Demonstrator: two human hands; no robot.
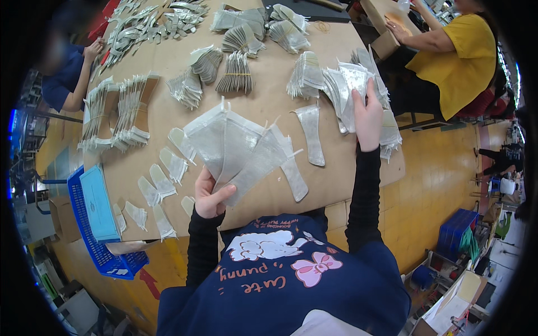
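My left hand (212, 196) is closed on a fan of silvery-white cut fabric pieces (235, 143), thumb on top, raised over the near edge of the table. Loose threads stick out from their upper corners. At the right, my right hand (368, 115) has its thumb and fingers on the top piece of a stack of similar fabric pieces (337, 92); part of its grip is hidden. Between the hands, a narrow curved fabric piece (311, 137) lies flat. Another narrow piece (294, 178) is partly covered by the fan.
Small rounded pieces (162, 182) lie spread at the table's near left. Banded bundles (131, 112) and more stacks (235, 73) stand farther back on the brown-papered table (263, 95). A blue basket (98, 246) is at the left edge. Co-workers sit far left and right (465, 61).
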